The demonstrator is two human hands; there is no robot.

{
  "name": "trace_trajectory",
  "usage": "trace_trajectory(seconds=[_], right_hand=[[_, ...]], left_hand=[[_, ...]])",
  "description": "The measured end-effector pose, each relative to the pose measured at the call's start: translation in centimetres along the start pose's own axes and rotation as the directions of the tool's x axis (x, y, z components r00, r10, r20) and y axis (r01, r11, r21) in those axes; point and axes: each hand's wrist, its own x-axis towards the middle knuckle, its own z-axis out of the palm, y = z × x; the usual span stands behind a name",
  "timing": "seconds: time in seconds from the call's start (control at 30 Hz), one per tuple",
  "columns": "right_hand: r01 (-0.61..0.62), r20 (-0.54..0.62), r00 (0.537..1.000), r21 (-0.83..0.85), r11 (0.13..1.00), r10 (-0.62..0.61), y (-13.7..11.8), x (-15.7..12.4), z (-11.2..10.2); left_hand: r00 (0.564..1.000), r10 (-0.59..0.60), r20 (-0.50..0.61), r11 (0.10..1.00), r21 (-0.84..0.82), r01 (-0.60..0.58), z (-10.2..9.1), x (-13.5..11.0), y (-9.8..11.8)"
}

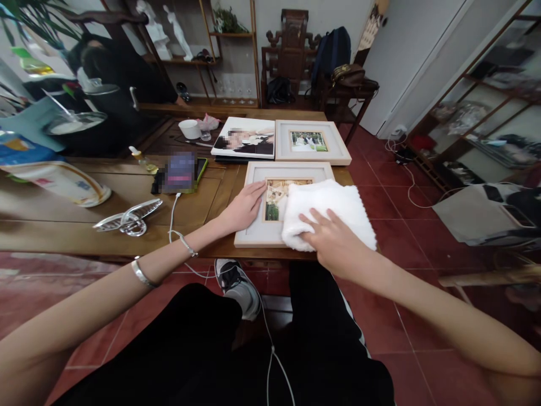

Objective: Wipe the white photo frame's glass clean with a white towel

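A light wooden picture frame lies flat at the table's front edge, with a small photo in its middle. My left hand rests on the frame's left side, fingers stretched out flat. On the right part of the frame is a folded fluffy white towel, which hides much of that side and hangs past its right edge. My right hand grips the towel's near left part, its fingers spread over the top and pressing it to the frame.
Behind lie a second picture frame and a white-topped photo panel. To the left are a blurred phone with a white cable, a clear hair clip, a dropper bottle and a white-and-blue pack.
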Motion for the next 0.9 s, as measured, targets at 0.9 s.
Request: trace_trajectory(seconds=[0.9], right_hand=[[-0.041, -0.072, 0.997, -0.197, 0.979, 0.027, 4.6, 3.9, 1.3]], left_hand=[[0.999, 0.017, -0.034, 1.0, -0.006, -0.017, 0.4, 0.1, -0.3]])
